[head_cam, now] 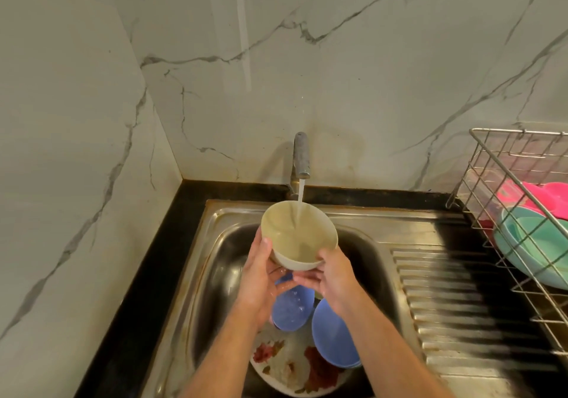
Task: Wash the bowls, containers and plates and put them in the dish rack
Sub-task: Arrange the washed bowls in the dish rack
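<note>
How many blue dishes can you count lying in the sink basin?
2. One blue dish lies under the hands, below the cream bowl; the other leans right of it, over the floral plate. More may be hidden beneath.

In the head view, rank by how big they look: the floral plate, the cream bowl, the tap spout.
1. Floral plate, though partly covered by blue dishes and arms.
2. Cream bowl, held nearer the camera, so its rank is unsure.
3. Tap spout.

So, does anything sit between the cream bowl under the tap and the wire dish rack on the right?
Nothing visible does. Both hands, left hand and right hand, hold the cream round bowl over the steel sink; only the bare ribbed steel drainboard lies before the wire dish rack.
</note>
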